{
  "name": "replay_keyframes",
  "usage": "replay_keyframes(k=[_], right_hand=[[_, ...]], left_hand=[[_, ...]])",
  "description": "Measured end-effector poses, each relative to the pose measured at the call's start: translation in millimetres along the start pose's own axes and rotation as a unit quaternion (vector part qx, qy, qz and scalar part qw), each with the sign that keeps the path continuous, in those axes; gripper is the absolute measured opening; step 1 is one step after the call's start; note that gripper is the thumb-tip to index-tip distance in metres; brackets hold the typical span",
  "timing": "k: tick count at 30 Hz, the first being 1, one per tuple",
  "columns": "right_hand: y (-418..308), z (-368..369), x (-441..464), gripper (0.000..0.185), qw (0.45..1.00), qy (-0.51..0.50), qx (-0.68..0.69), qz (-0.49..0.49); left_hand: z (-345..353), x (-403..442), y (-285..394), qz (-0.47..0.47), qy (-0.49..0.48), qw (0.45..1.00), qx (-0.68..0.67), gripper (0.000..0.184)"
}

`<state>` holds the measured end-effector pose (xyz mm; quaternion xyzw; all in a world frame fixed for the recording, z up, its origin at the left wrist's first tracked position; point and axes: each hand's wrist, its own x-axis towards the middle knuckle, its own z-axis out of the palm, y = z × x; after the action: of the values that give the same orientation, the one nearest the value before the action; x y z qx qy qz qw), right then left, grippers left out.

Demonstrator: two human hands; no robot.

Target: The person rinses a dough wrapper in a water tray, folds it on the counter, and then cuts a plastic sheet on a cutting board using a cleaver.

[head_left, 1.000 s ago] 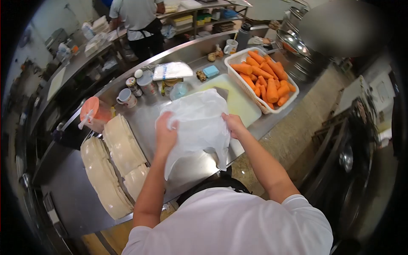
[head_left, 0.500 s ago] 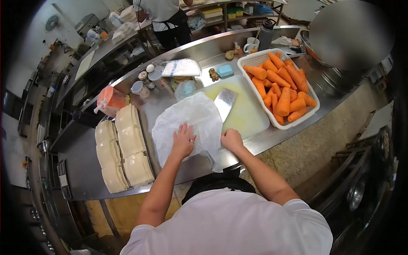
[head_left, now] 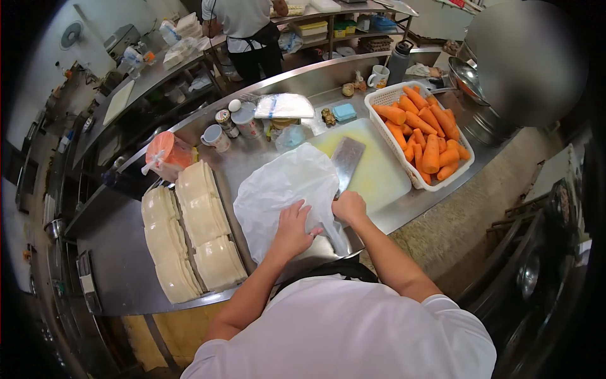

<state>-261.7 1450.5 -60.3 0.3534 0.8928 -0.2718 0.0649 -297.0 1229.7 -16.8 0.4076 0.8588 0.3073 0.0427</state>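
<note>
A thin white plastic bag (head_left: pixel 281 177) lies spread over the steel counter, its right side covering part of the cutting board's edge. My left hand (head_left: pixel 294 230) rests flat on the bag's lower part, fingers stretched out. At the bag's right edge my right hand (head_left: pixel 350 207) is closed, apparently gripping the plastic; the fingertips are hidden. Just above that fist is a cleaver (head_left: pixel 348 158), its blade flat on the whitish cutting board (head_left: pixel 384 180) and its handle mostly hidden by hand and bag.
Stacks of pale square dough sheets (head_left: pixel 202 202) stand on the left. A white basket (head_left: pixel 468 167) holds several carrots (head_left: pixel 431 153) on the right. Behind the bag are a mug (head_left: pixel 216 138), jars (head_left: pixel 246 120) and a pink bag (head_left: pixel 169 155). Another person (head_left: pixel 243 35) stands across the counter.
The camera view has shifted, so the counter appears further right and lower. My left hand has slid right and toward me across the bag. My right hand stays closed at the bag's edge.
</note>
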Motion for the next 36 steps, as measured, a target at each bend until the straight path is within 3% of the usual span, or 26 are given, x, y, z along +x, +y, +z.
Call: replay_keyframes(k=[5, 8, 12, 13, 16, 19, 22, 26, 30, 32, 36], right_hand=[[23.9, 1.5, -7.7, 0.041, 0.993, 0.047, 0.059, 0.088], [62.8, -11.0, -26.1, 0.039, 0.955, 0.032, 0.271, 0.12], [94.8, -38.8, -79.4, 0.036, 0.958, 0.07, 0.25, 0.12], [92.7, -52.5, -103.4, 0.027, 0.965, 0.092, 0.223, 0.102], [80.1, -88.8, -169.0, 0.021, 0.903, 0.119, 0.406, 0.068], [75.8, -125.3, -213.4, 0.021, 0.869, -0.009, 0.478, 0.129], [80.1, -133.5, -235.1, 0.028, 0.886, 0.05, 0.435, 0.152], [120.6, -117.3, -257.5, 0.022, 0.914, 0.151, 0.376, 0.0], [140.7, -114.6, -278.3, 0.021, 0.899, -0.009, 0.427, 0.092], [167.2, -94.3, -283.3, 0.022, 0.961, 0.014, 0.273, 0.03], [167.5, -74.8, -295.9, 0.023, 0.99, 0.012, 0.14, -0.009]], left_hand=[[4.0, -2.5, -29.4, 0.016, 0.02, 0.999, -0.03, 0.043], [11.3, 4.3, -43.4, 0.04, 0.021, 0.998, -0.038, 0.029], [29.8, 26.3, -47.8, 0.038, 0.043, 0.996, -0.067, 0.015], [30.4, 32.7, -43.6, 0.036, 0.053, 0.995, -0.074, 0.014], [28.2, 55.6, -25.5, 0.021, 0.078, 0.992, -0.095, 0.012], [28.7, 79.4, -6.3, -0.003, 0.093, 0.989, -0.114, 0.011], [33.3, 105.4, 11.2, -0.026, 0.112, 0.986, -0.12, 0.013], [45.6, 127.5, 30.4, -0.059, 0.065, 0.988, -0.128, 0.019], [54.9, 133.4, 41.7, -0.063, -0.05, 0.994, -0.079, 0.028], [59.8, 134.8, 43.4, -0.061, -0.077, 0.988, -0.122, 0.027], [62.5, 130.7, 41.3, -0.006, -0.072, 0.984, -0.16, 0.022]])
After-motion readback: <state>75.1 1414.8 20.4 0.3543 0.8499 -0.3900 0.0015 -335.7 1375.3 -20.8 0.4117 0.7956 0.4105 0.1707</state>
